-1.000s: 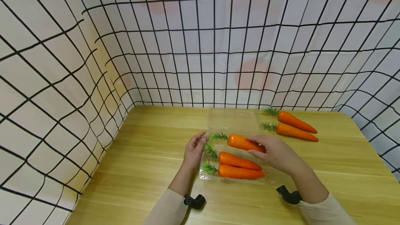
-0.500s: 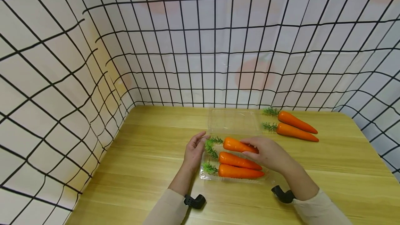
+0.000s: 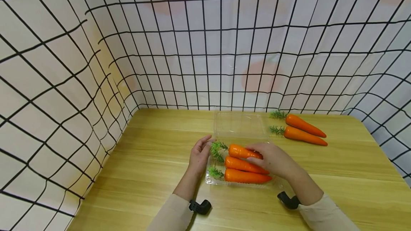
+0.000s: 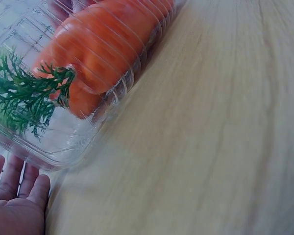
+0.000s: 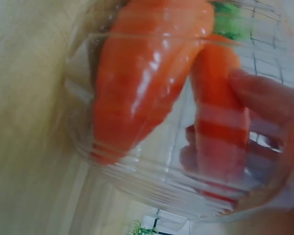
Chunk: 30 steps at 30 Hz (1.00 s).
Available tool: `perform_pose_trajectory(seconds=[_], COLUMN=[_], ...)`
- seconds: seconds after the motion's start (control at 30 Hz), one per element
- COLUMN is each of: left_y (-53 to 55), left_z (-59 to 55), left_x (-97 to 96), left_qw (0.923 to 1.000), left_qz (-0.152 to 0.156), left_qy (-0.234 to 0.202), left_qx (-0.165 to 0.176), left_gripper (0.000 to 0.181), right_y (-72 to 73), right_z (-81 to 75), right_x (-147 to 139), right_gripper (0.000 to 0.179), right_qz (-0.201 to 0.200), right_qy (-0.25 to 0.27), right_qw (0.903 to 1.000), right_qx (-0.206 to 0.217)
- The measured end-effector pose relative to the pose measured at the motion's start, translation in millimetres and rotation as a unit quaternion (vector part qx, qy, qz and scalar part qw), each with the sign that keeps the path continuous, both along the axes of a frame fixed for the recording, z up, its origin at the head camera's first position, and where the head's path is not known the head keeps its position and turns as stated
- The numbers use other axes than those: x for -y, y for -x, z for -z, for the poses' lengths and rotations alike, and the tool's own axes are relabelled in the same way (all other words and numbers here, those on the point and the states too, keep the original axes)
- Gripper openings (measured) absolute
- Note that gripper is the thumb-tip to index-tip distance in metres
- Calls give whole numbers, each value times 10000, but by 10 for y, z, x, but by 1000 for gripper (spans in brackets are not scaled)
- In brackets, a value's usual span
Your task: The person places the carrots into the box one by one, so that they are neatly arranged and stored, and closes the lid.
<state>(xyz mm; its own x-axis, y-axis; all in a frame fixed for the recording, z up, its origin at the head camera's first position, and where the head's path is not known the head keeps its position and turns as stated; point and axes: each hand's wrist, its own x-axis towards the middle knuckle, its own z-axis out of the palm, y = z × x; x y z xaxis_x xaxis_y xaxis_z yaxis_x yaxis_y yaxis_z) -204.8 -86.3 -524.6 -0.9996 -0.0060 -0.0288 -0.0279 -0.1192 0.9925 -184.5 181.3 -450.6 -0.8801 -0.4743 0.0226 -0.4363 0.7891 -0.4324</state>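
My right hand (image 3: 271, 158) grips an orange carrot (image 3: 239, 150) with green leafy tops, inside a clear plastic clamshell box (image 3: 210, 180). In the right wrist view the thumb and fingers hold this carrot (image 5: 220, 103) from both sides, seen through the box wall. Two more carrots lie in the box in front of it, a middle carrot (image 3: 242, 164) and a front carrot (image 3: 245, 176). At the box's left end rests my left hand (image 3: 199, 157), its fingers extended by the wall. The left wrist view shows those fingers (image 4: 27, 183) beside the box corner.
The box's clear lid (image 3: 239, 124) lies folded back behind it. Two other carrots lie at the back right of the wooden table, a rear carrot (image 3: 303, 124) and a nearer carrot (image 3: 303, 135). A black wire grid (image 3: 221, 63) stands along the back and sides.
My right hand has carried the carrot left and toward me, lowering it into the box behind the other two. The left hand has stayed in place.
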Motion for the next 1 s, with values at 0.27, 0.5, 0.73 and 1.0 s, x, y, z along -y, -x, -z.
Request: perform_pose_trajectory(seconds=[0.27, 0.5, 0.73, 1.0], left_y=[-17, -12, -11, -12], left_z=[-7, -29, -30, -16], left_x=[-21, -24, -18, -9], left_qw=[9999, 9998, 9998, 9997], left_qz=[-159, -178, -178, -188], left_qy=[55, 57, 96, 172], left_qx=[-16, 13, 41, -6], left_gripper=[38, 39, 40, 39], right_y=[10, 15, -10, -28], right_z=[72, 79, 65, -18], right_x=[2, -9, -40, -174], right_gripper=[33, 32, 30, 30], right_qz=[-315, -312, -244, 294], right_qy=[-277, -176, -42, 409], right_qw=[9989, 9990, 9992, 9982], right_qx=[-213, -263, -327, -317])
